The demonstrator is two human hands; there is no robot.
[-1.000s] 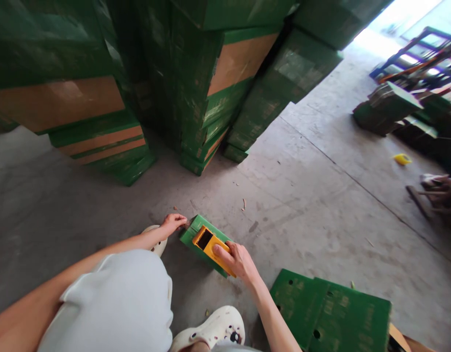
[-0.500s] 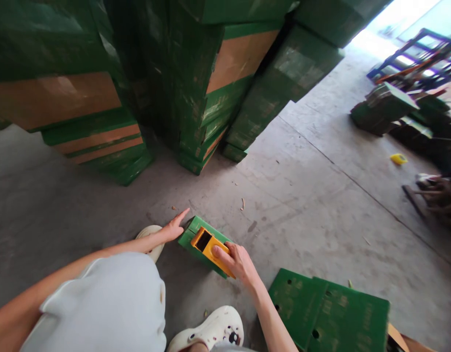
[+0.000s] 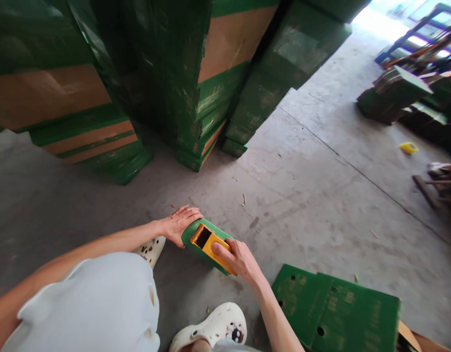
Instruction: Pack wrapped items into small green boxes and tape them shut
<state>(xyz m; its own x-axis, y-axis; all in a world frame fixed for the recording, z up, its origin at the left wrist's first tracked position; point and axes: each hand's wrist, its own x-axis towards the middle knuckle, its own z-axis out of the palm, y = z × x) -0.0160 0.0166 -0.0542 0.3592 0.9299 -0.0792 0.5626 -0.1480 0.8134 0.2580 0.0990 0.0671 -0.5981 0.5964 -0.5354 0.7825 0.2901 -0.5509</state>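
A narrow green box (image 3: 215, 231) stands on the concrete floor in front of me. My left hand (image 3: 180, 224) lies on its left end, fingers extended over the edge. In my right hand (image 3: 237, 256) is a yellow tool (image 3: 212, 247) with a dark opening at its front, resting on or just above the top of the box. The thumb presses along the tool's upper side.
Tall stacks of green and brown boxes (image 3: 236, 44) rise ahead and at the left (image 3: 53, 93). Flattened green cardboard (image 3: 342, 313) lies at the lower right. Farther right are a yellow object (image 3: 409, 147), a dark green box (image 3: 392, 95) and a metal frame (image 3: 423, 34).
My left hand has moved right and turned, from beside the box's end to lying on it. The yellow tool stays in my right hand at the same spot. The view has shifted slightly.
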